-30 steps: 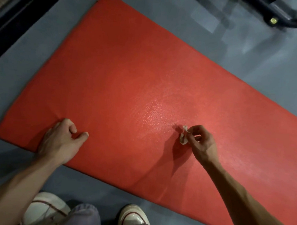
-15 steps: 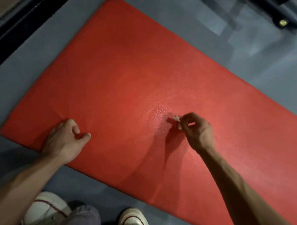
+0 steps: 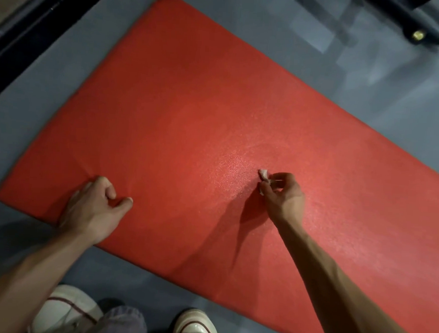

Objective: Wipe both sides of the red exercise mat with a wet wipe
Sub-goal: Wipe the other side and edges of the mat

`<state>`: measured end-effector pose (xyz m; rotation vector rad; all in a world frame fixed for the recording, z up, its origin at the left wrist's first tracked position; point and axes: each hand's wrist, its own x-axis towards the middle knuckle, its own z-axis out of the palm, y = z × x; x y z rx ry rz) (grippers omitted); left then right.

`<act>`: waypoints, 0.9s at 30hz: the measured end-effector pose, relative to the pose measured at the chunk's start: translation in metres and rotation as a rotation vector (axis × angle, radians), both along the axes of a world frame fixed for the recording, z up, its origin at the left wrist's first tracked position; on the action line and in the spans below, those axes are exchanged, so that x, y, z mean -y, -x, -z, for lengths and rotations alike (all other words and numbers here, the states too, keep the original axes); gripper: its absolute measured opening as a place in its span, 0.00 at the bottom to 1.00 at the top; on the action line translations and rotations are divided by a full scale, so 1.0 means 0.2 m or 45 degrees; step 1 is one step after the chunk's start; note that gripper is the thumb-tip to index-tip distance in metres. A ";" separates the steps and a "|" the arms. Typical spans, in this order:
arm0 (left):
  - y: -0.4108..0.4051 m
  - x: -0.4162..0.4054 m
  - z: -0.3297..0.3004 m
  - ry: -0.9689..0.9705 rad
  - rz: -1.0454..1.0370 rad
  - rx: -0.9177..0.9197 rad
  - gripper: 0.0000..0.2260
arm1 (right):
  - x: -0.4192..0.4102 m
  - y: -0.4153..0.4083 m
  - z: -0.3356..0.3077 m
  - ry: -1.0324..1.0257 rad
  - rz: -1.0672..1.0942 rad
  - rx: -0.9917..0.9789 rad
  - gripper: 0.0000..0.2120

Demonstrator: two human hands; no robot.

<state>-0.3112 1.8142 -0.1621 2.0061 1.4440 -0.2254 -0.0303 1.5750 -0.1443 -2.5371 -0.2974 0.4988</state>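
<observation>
The red exercise mat (image 3: 191,102) lies flat on the grey floor and runs from upper left to lower right. My right hand (image 3: 284,194) pinches a small crumpled white wet wipe (image 3: 264,175) near the mat's middle, beside a shiny damp patch. My left hand (image 3: 96,208) rests on the mat near its near-left corner with its fingers curled under and the thumb out, holding nothing. The mat dents and creases slightly under it.
Grey floor (image 3: 380,85) surrounds the mat. A black metal frame (image 3: 420,29) with a brass bolt stands at the top right. A dark rail (image 3: 23,37) runs along the top left. My white shoes (image 3: 196,326) stand just below the mat's near edge.
My right hand with the wipe slid up and left across the mat, then came back a little to the right. My left hand stayed planted in place.
</observation>
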 end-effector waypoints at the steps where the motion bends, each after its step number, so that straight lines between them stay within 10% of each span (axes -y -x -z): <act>1: 0.00 0.00 0.00 -0.001 0.001 0.004 0.17 | -0.01 0.01 0.01 0.001 -0.089 0.000 0.09; 10: 0.00 0.00 0.00 0.010 0.001 0.024 0.18 | 0.05 -0.41 -0.04 0.286 -0.180 0.360 0.16; 18: 0.00 0.00 -0.01 0.019 0.005 0.017 0.17 | -0.03 0.19 0.04 0.028 -1.308 0.283 0.06; 23: 0.01 0.01 -0.01 0.015 -0.003 0.037 0.18 | -0.04 -0.31 0.04 0.261 -0.442 0.468 0.11; 27: 0.01 0.01 -0.02 0.021 -0.012 0.055 0.18 | -0.15 -0.05 0.07 0.235 -0.774 0.437 0.05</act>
